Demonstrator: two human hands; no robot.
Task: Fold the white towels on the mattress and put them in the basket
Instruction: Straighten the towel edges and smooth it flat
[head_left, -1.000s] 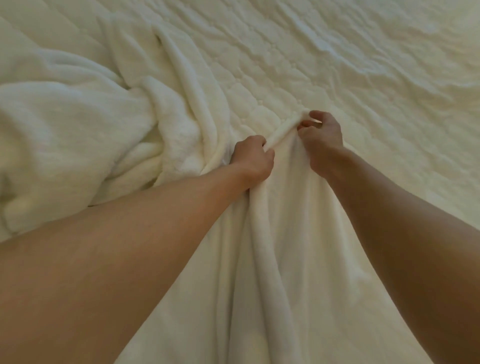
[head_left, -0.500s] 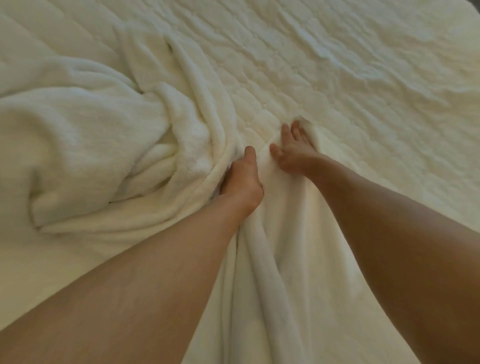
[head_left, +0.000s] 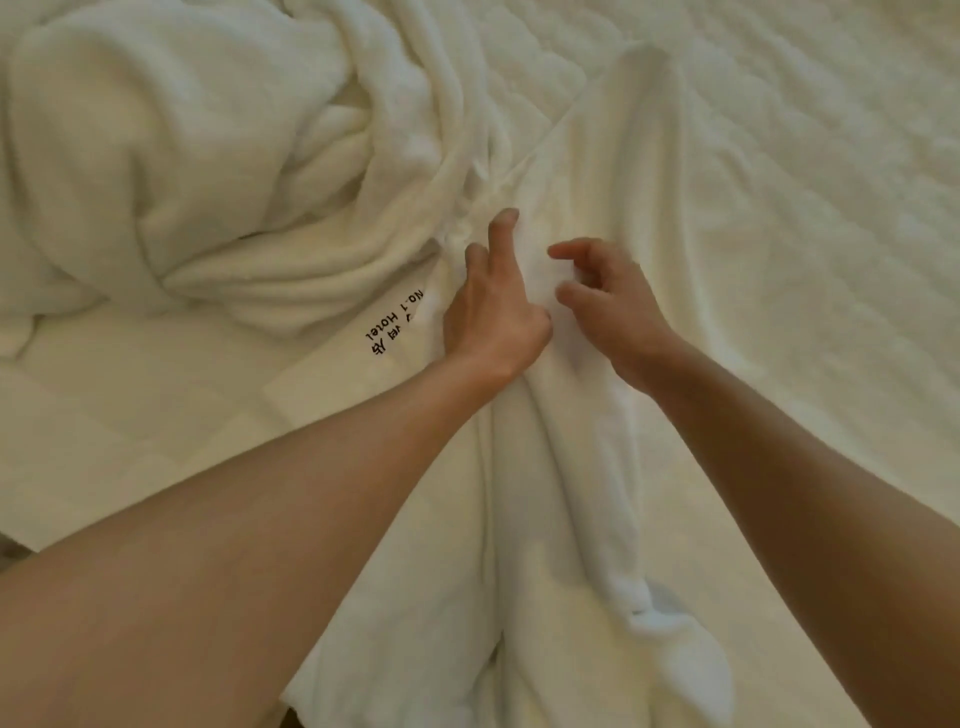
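A long white towel (head_left: 587, 467) lies rumpled down the middle of the quilted mattress (head_left: 810, 208), its far corner pointing up and away. My left hand (head_left: 493, 306) rests flat on the towel's left folds with the fingers spread and one finger pointing forward. Just to its right, my right hand (head_left: 608, 301) hovers over the towel with curled, parted fingers and holds nothing. A second white towel (head_left: 171, 156) is bunched in a heap at the upper left. No basket is in view.
Black printed lettering (head_left: 395, 325) reading "No.1 Hotel" shows on the white cloth left of my left hand. The mattress's near edge runs along the lower left, with a dark strip of floor (head_left: 10, 551) beyond it.
Both hands let go of the towel's far corner and drew back toward me along the towel. The view shifted, and the printed lettering came into sight.
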